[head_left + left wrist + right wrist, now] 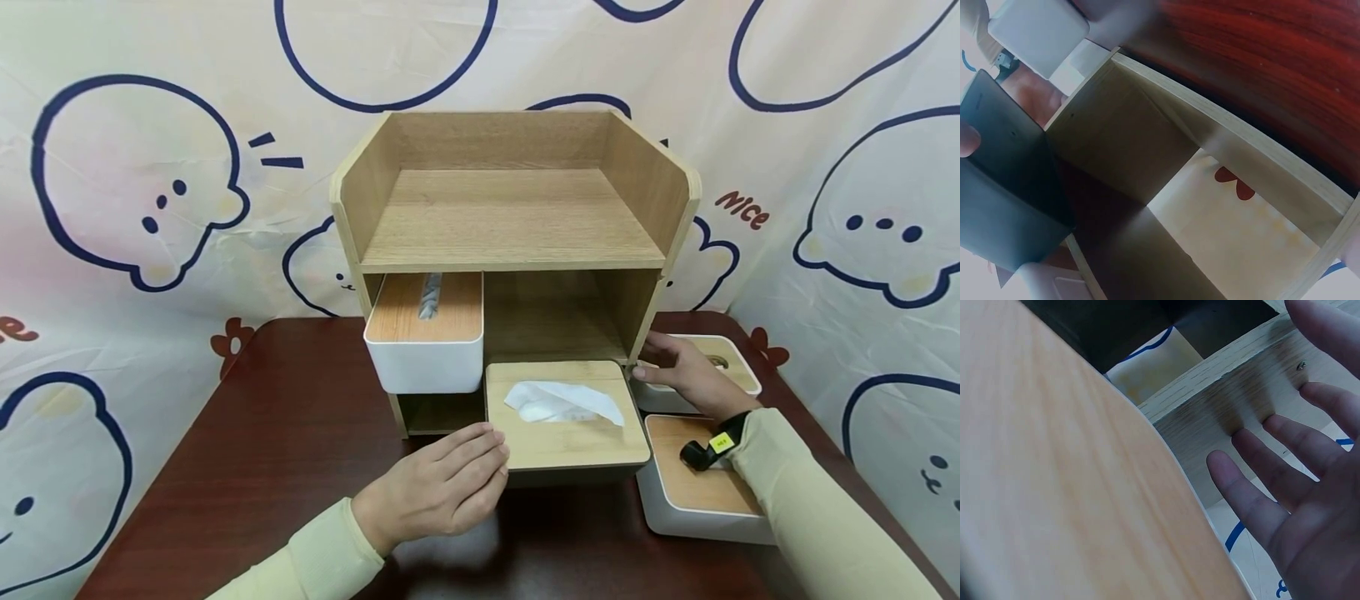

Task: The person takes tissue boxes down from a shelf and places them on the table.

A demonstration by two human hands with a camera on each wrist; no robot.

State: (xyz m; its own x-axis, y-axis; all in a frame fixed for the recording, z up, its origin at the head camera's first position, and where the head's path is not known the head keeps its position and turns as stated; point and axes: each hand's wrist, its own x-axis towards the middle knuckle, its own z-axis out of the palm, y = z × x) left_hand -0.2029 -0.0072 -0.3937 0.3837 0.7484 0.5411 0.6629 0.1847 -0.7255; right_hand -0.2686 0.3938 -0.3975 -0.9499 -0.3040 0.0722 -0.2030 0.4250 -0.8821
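Left hand: we see our left hand (438, 487) lying flat on the tabletop (285, 442), fingers straight and together, their tips touching the front left corner of the dark tissue box (566, 425). It grips nothing.

Right hand: our right hand (686, 375) reaches to the right side panel of the wooden shelf unit (517, 217). In the right wrist view the fingers (1254, 487) are spread and straight against the wood, holding nothing.

Dark tissue box: it sits on the tabletop in front of the shelf unit's lower right opening, with its back end just at that opening. It has a light wooden lid, and a white tissue (562, 402) sticks out of the slot.

White box in the shelf: a white tissue box (425, 337) with a wooden lid sits in the left compartment under the top shelf, pulled partly out toward us.

Boxes at right: two more white boxes with wooden lids stand on the tabletop right of the shelf unit, the far box (731, 367) partly under our right hand, the near box (701, 496) under our right sleeve.

Wrist: a dark band (708, 446) sits on our right wrist.

Backdrop: a pale cartoon-print cloth (135, 200) hangs behind the tabletop.
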